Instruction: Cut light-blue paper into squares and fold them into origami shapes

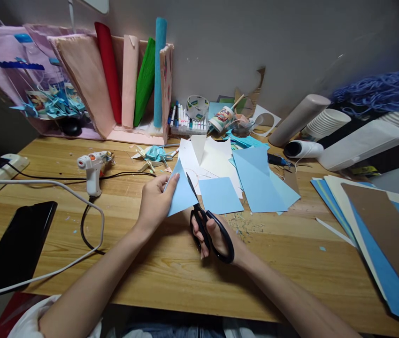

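Observation:
My left hand (155,199) pinches a light blue piece of paper (182,192) by its left edge, thumb on top. In my right hand (210,232) is a pair of black-handled scissors (203,220), fingers through the loops. Its blades point up and away, right at the paper's right edge; whether they have cut into it I cannot tell. Just beyond the scissors lies a blue paper square (221,195) on the table. Beside that rest larger blue sheets (261,180) and white cut paper (217,157).
A white glue gun (94,171) with a black cord stands at left, near a black phone (16,244) and a white cable (103,220). Markers (188,123), tape (197,108) and a pink organizer (80,80) line the back. Stacked coloured sheets (389,234) lie at right.

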`<state>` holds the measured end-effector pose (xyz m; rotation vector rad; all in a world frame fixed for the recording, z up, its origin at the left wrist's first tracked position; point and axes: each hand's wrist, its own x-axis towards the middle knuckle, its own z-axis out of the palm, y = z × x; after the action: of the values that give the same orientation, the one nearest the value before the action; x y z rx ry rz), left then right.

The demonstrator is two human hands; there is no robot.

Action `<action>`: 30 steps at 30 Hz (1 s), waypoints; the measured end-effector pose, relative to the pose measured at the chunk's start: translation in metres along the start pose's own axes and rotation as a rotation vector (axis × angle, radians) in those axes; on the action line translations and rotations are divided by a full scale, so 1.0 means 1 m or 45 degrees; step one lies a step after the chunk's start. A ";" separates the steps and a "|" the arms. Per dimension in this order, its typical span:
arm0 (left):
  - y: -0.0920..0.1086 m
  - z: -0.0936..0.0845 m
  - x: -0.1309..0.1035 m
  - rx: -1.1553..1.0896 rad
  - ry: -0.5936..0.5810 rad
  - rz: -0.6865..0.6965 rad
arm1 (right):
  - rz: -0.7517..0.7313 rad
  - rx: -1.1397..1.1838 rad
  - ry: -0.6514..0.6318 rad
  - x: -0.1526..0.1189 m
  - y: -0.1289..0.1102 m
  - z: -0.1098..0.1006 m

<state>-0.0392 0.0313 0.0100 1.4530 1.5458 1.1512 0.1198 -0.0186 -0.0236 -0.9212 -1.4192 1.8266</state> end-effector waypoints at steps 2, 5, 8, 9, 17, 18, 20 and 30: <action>0.001 0.000 0.001 -0.018 -0.004 -0.017 | 0.016 -0.011 0.031 0.000 -0.003 0.002; 0.003 0.000 0.002 -0.061 -0.025 -0.054 | 0.055 -0.028 0.055 0.001 -0.007 0.005; 0.004 0.000 0.002 -0.092 -0.035 -0.072 | 0.054 -0.013 0.037 0.001 -0.006 0.005; 0.004 0.000 0.001 -0.098 -0.040 -0.075 | 0.038 -0.009 0.028 0.001 -0.005 0.005; -0.001 0.004 -0.003 -0.142 -0.134 -0.107 | 0.001 -0.046 0.069 0.002 0.007 0.001; -0.001 0.004 -0.003 -0.149 -0.140 -0.119 | 0.002 -0.043 0.079 0.003 0.008 0.001; 0.000 0.004 -0.003 -0.167 -0.147 -0.143 | -0.001 -0.023 0.099 0.004 0.010 0.003; 0.003 0.003 -0.001 -0.262 -0.196 -0.226 | 0.008 -0.069 0.125 0.004 0.008 0.006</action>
<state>-0.0351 0.0304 0.0113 1.2132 1.3766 1.0353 0.1120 -0.0206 -0.0304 -1.0297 -1.4124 1.7302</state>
